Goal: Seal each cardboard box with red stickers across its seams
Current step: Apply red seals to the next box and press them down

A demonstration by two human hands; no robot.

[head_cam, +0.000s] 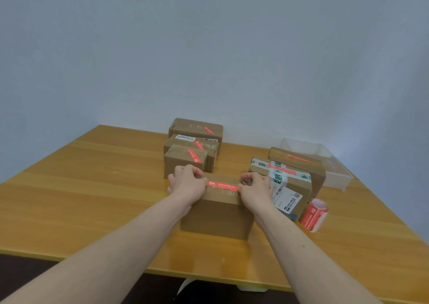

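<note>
A plain cardboard box [217, 215] stands in front of me near the table's front edge. A red sticker [223, 185] lies lengthwise across its top. My left hand [186, 183] pinches the sticker's left end at the box's top left corner. My right hand [256, 188] pinches the right end at the top right corner. A roll of red stickers [313, 214] lies on the table to the right of the box.
Three boxes with red stickers are stacked behind: a small one [184, 162], a middle one [192, 147], a far one [196, 128]. On the right sit a taped, labelled box [287, 185], another box [299, 162] and a clear plastic bin [334, 162]. The wooden table [92, 187] meets a pale wall.
</note>
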